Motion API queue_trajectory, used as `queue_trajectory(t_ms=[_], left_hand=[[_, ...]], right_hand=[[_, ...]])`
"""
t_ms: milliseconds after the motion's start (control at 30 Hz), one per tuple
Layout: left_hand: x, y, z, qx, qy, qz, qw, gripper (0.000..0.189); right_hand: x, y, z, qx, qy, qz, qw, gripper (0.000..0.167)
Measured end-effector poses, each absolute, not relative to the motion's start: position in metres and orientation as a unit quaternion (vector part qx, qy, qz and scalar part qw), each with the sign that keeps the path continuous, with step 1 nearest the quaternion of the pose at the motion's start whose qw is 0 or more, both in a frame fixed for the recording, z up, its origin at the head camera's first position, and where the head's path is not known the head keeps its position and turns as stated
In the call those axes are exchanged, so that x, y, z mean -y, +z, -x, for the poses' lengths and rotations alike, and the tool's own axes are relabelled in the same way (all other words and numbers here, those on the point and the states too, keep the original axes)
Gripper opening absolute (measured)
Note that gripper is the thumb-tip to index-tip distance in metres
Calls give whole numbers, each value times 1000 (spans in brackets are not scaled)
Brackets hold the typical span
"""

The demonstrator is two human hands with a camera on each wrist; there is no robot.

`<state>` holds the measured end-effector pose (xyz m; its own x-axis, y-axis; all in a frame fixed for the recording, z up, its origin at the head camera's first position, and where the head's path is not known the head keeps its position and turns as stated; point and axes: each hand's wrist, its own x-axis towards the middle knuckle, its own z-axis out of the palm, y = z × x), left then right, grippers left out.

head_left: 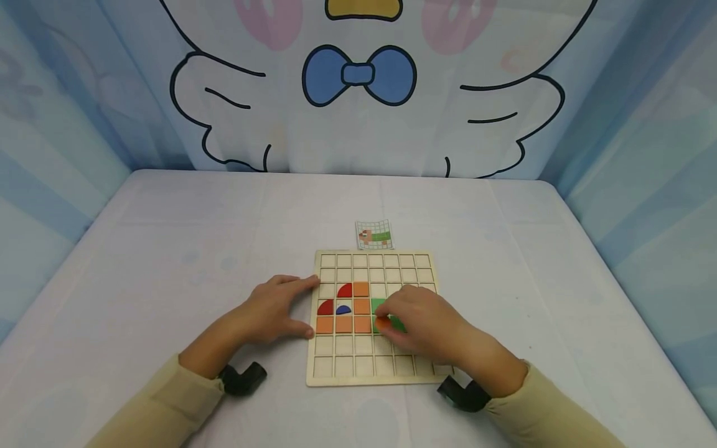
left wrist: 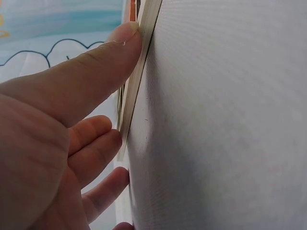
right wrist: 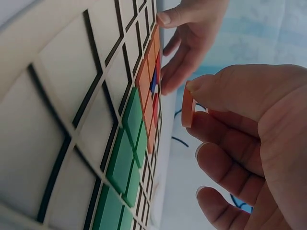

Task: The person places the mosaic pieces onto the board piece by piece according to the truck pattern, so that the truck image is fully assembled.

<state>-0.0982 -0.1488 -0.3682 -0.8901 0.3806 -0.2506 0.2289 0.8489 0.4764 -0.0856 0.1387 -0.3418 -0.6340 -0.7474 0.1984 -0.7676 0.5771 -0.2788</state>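
A wooden grid board (head_left: pixel 364 381) lies flat on the table. My right hand (head_left: pixel 431 326) is over its middle, pinching an orange square tile (right wrist: pixel 188 105) between thumb and index finger, apart from the board in the right wrist view. At the board's left side, my left hand (head_left: pixel 269 311) touches the edge with thumb and fingertips, the fingers fairly straight. Set in the grid are orange tiles (head_left: pixel 361 306), red quarter-round tiles (head_left: pixel 326 307), a white tile with a blue half-round (head_left: pixel 343 310) and green tiles (right wrist: pixel 120 158), which my right hand partly hides in the head view.
Just beyond the board's far edge lies a small picture card (head_left: pixel 374 235) with a gridded orange and green figure. A white cloth covers the table (head_left: pixel 196 249). Printed curtains (head_left: pixel 358 137) hang behind it and at both sides. Black wrist devices (head_left: pixel 243 379) sit near both cuffs.
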Motion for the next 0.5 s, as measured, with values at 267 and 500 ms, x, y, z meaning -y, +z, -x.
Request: queue_trajectory(t_ms=[267,500], left_hand=[[149,-368,99,-945,226,-164,168,91],[150,-369,99,-944,233,-161,171,91]], right_hand=[[-123,-341,87,885,165,-435,9,9],[-113,-344,88,875,168,-453,18,13]])
